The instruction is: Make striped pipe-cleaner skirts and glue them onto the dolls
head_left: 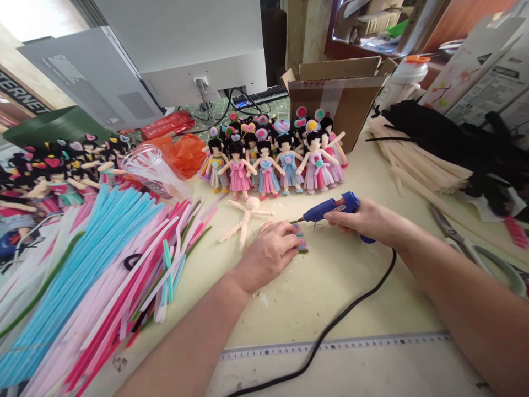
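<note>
Head view: the right hand [374, 220] has its fingers closed around the handle of a blue hot-glue gun [333, 207], whose nozzle points left towards the far end of a small multicoloured fuzzy piece [303, 242]; whether the tip touches it cannot be told. The left hand [268, 251] lies flat over that piece on the tabletop [264, 314], fingers bent and close together, their grip on it partly hidden. Just beyond the left hand lies a bare beige doll figure [246, 219], arms spread. Finished dolls [269, 173] in pastel skirts stand behind it, before an open cardboard box [334, 105]. Chenille stems [111, 242] are heaped at left; scissors [457, 237] rest at right, near the right forearm.
</note>
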Motion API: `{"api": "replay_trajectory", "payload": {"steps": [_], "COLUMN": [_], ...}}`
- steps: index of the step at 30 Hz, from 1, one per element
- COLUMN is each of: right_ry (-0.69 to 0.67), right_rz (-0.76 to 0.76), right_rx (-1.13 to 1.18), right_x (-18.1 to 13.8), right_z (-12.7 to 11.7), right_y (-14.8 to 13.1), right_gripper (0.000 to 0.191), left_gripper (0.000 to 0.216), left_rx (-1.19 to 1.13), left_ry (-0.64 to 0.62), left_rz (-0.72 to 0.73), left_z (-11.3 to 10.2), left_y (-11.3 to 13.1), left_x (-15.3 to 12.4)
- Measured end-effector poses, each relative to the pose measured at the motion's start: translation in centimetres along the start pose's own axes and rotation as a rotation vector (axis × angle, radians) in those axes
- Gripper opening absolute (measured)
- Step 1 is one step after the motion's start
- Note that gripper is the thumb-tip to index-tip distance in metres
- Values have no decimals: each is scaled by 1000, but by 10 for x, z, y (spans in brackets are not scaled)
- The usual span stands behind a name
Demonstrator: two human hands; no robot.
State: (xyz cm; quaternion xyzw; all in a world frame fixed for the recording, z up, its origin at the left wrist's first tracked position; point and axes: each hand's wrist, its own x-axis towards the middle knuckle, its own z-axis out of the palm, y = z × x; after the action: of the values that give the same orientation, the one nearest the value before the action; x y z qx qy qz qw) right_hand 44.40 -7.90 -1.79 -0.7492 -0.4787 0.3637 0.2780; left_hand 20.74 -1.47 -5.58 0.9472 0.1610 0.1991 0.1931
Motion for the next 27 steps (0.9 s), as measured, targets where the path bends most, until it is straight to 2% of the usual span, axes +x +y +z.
{"api": "replay_trajectory", "payload": {"steps": [27], "right_ry": [16], "right_rz": [27], "right_rx": [5], "right_x": [1], "right_z": [2], "right_y": [2], "right_gripper": [39], "left_gripper": [16], "left_rx": [-7], "left_ry": [-18], "left_rz": [-19], "left_z": [-1], "left_y": [1], "left_x": [0]}}
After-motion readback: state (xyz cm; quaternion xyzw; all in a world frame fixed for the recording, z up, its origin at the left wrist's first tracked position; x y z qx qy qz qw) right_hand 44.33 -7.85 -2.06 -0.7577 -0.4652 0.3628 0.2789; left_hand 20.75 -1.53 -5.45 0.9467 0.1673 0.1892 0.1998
